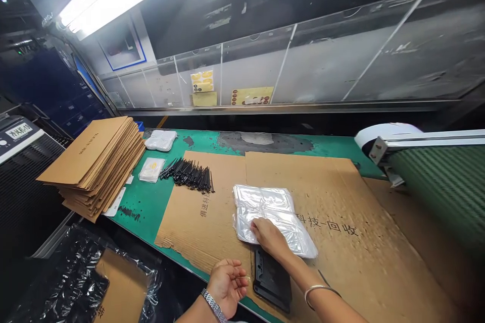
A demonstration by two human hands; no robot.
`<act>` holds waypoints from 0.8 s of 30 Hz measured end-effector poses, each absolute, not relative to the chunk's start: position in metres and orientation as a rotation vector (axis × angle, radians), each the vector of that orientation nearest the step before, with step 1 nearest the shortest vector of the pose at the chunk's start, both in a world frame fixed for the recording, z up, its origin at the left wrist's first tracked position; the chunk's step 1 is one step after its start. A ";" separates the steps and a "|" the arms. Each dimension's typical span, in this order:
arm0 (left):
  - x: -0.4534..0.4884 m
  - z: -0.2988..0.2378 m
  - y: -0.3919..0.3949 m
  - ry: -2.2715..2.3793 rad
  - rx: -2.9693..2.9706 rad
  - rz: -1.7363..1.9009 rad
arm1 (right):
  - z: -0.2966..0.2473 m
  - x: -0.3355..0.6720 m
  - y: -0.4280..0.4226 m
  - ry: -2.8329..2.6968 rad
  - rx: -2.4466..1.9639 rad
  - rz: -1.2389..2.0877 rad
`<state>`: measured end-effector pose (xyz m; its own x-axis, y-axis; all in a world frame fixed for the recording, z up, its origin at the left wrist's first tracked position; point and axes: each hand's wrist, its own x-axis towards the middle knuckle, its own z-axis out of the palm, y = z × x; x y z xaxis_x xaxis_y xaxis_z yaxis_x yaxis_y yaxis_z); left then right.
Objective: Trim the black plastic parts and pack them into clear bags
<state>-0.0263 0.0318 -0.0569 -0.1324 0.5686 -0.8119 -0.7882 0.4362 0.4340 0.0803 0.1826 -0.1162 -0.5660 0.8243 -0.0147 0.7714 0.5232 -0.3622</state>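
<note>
A stack of clear plastic bags (265, 207) lies on flattened cardboard in front of me. My right hand (268, 236) is over the near left part of the stack, its fingertips pinched together on a plastic bag. My left hand (229, 285) is held palm up near the table's front edge, its fingers apart and loosely curled, with nothing visible in it. Between my hands and partly under my right forearm lies a flat black plastic part (272, 282). Beyond the bags to the left is a pile of thin black pins or screws (191, 174).
Flat brown cartons (98, 154) are stacked at the left. Small white packets (151, 169) and a white bundle (161, 140) lie on the green table (155, 202). A green conveyor belt (443, 176) stands at the right. Below left is a carton lined with black plastic (71, 272).
</note>
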 end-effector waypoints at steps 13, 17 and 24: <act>-0.034 -0.084 0.069 1.502 0.181 1.109 | -0.112 0.081 0.190 -2.604 -1.429 0.598; -0.036 -0.096 0.099 1.659 0.482 1.066 | -0.112 0.080 0.188 -2.596 -1.416 0.634; -0.035 -0.091 0.115 1.729 1.153 0.955 | -0.117 0.083 0.201 -2.491 -1.447 0.897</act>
<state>-0.0354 0.1149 -0.0908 -0.2360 0.9462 -0.2214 0.3165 0.2902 0.9031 0.0832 0.2009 -0.1165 -0.5341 0.8258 -0.1811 0.7518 0.3659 -0.5485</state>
